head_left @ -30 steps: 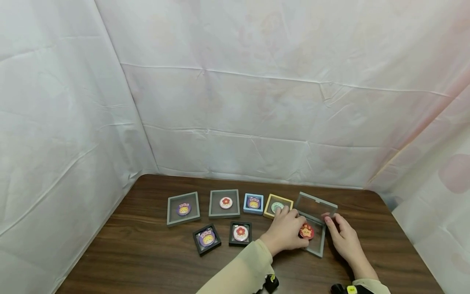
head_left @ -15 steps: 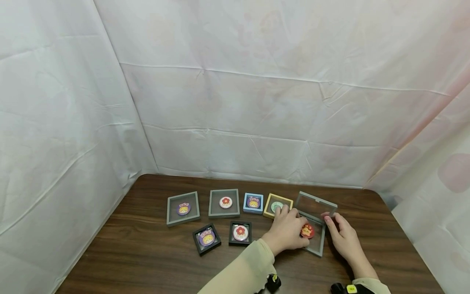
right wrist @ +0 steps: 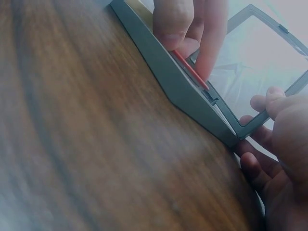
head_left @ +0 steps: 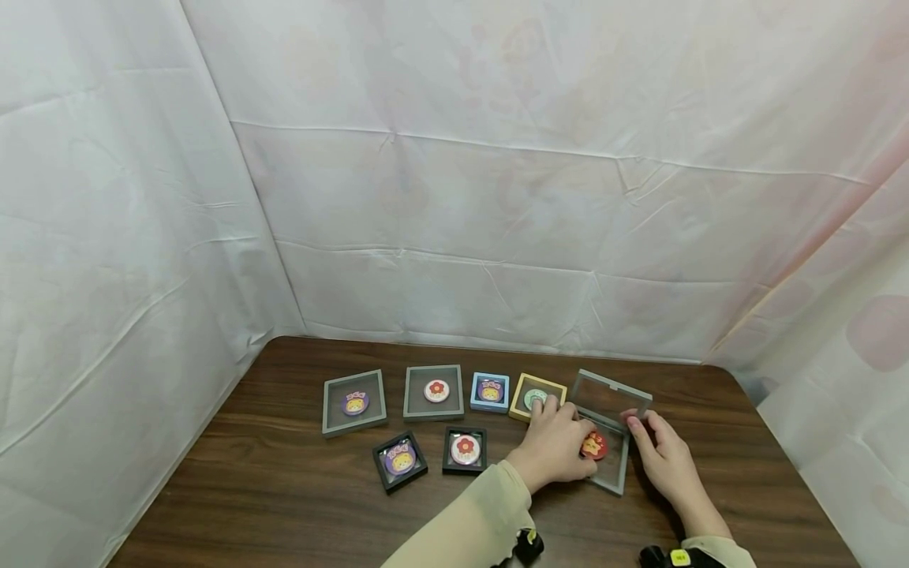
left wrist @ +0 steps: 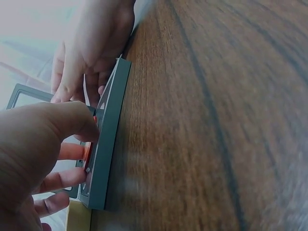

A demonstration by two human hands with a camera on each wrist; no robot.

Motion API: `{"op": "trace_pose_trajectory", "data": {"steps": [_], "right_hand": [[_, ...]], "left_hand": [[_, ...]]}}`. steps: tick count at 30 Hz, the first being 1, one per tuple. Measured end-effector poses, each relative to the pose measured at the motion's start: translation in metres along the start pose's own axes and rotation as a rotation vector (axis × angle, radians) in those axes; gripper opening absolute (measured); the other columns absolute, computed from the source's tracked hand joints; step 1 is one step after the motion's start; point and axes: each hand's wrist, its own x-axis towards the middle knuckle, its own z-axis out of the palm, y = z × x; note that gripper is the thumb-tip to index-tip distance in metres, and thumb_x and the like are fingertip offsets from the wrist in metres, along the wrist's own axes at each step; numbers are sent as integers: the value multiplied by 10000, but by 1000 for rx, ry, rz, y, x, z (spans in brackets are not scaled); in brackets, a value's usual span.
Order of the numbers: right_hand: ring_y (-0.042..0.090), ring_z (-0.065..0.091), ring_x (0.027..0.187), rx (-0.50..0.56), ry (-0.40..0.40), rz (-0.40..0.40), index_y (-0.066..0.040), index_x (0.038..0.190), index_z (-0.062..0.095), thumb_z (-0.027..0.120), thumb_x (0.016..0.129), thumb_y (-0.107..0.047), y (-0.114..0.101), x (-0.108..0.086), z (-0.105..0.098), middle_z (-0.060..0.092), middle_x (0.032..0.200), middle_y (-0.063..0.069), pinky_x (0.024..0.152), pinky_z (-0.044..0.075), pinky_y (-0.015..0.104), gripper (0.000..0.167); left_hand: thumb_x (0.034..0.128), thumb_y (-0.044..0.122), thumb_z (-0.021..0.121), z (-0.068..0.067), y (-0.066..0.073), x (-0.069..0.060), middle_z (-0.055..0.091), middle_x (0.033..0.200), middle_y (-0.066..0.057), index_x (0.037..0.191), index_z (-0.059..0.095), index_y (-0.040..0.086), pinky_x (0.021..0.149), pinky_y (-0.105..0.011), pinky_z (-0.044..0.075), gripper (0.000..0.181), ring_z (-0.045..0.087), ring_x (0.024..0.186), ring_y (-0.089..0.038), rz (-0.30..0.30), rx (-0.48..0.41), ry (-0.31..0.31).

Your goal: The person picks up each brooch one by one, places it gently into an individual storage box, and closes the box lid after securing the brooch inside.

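Observation:
A grey display frame (head_left: 623, 469) lies on the table at the right, its clear lid (head_left: 615, 387) raised on the far side. Inside its base sits a red round badge (head_left: 594, 446) with a yellow figure. My left hand (head_left: 554, 448) pinches this badge at its edge; in the right wrist view, thumb and fingers lie on either side of the red badge (right wrist: 192, 70). With thumb and fingers, my right hand (head_left: 669, 461) holds the lid's right edge, plain in the right wrist view. My left hand partly covers the base and the badge.
Left of the hands are a yellow frame (head_left: 518, 406) with a green badge, a blue frame (head_left: 490, 409), two grey frames (head_left: 434, 416) (head_left: 355, 428) and two black frames (head_left: 465, 472) (head_left: 391, 484), each with a badge. White cloth (head_left: 454, 205) hangs behind the wooden table (head_left: 298, 505).
Between one second and half a second ago, the red badge shifted slightly to the right and away with my left hand. My right hand stays on the lid.

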Motion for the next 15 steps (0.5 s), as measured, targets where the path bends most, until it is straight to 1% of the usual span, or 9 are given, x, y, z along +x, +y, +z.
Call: {"op": "trace_pose_trajectory", "data": {"steps": [1, 4, 7, 10, 11, 15], "right_hand": [[41, 634, 1188, -1, 0, 0, -100, 1167, 725, 534, 1177, -234, 0, 0, 0, 766, 1255, 108, 934, 373, 49, 233], [-33, 607, 1174, 3, 1, -2, -103, 1203, 716, 535, 1177, -234, 0, 0, 0, 765, 1260, 104, 926, 381, 51, 225], [-93, 585, 1125, 15, 5, -17, -107, 1343, 672, 546, 1170, -200, 0, 0, 0, 774, 1229, 98, 900, 399, 57, 233], [-77, 611, 1084, 22, 8, -38, -134, 1489, 597, 557, 1162, -160, -1, -2, -1, 783, 1188, 84, 880, 405, 55, 331], [-66, 620, 1080, 23, 8, -43, -142, 1512, 586, 560, 1159, -150, -1, -2, -1, 787, 1175, 81, 882, 402, 55, 354], [-45, 635, 1096, 21, -6, -34, -154, 1494, 608, 562, 1160, -165, -3, -1, -4, 790, 1177, 68, 890, 406, 61, 337]], "left_hand": [[872, 613, 812, 0, 0, 0, 656, 1202, 110, 1333, 764, 410, 836, -357, 293, 506, 422, 992, -137, -1, 2, 1], [868, 621, 817, 0, 0, 0, 659, 1209, 108, 1319, 766, 399, 831, -360, 288, 506, 421, 992, -140, -5, 4, 5], [870, 630, 816, 1, 0, 1, 667, 1234, 104, 1314, 764, 385, 826, -363, 281, 510, 418, 987, -144, -11, 5, 2], [876, 630, 811, 1, -1, 0, 679, 1276, 106, 1312, 760, 365, 829, -367, 283, 513, 420, 983, -146, -14, -4, 0], [877, 631, 809, 1, -1, 0, 682, 1292, 109, 1315, 759, 360, 835, -367, 293, 517, 429, 987, -144, -14, -10, 0], [885, 615, 806, 1, -6, -3, 688, 1307, 114, 1315, 762, 330, 896, -381, 351, 518, 481, 1042, -143, -18, -57, 15]]}}
